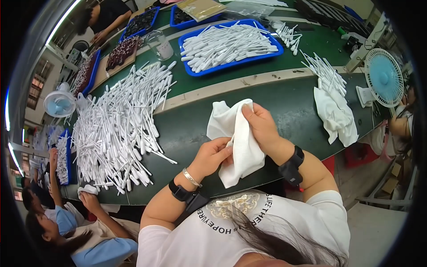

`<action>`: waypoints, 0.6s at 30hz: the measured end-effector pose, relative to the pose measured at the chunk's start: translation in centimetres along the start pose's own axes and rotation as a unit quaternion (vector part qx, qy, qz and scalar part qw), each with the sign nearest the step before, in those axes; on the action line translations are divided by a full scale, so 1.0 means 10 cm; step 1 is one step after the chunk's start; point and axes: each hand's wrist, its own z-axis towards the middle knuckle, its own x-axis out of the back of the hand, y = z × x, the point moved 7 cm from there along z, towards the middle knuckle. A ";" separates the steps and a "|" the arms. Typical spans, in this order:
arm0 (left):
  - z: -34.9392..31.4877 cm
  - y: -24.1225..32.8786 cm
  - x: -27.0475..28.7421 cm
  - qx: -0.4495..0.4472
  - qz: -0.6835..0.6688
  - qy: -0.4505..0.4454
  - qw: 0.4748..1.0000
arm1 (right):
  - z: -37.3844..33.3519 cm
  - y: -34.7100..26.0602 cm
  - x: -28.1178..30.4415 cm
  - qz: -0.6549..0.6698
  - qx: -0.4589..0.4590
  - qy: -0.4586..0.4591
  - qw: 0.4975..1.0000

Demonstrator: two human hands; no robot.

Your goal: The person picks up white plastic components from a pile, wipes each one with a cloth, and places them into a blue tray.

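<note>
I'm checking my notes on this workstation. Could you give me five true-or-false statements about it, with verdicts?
1. The left hand and right hand are both on a white cloth. True.
2. The large loose heap of white sticks lies to the right of that cloth. False: it lies to its left.
3. A second white cloth lies on the right, with a small bunch of white sticks at its far edge. True.
4. The tray of white sticks beyond the hands is red. False: it is blue.
5. The large fan on the right shows blue behind its grille. True.
</note>
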 end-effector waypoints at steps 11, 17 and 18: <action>-0.03 0.05 0.22 0.007 0.040 -0.004 0.999 | 0.02 -0.15 -0.01 0.057 0.048 0.008 0.997; 0.00 0.11 0.29 0.081 0.046 -0.043 0.995 | 0.08 -0.16 0.14 -0.191 0.120 -0.048 0.973; 0.01 0.15 0.31 0.082 0.050 -0.048 0.994 | 0.09 -0.18 0.16 -0.186 0.127 -0.043 0.973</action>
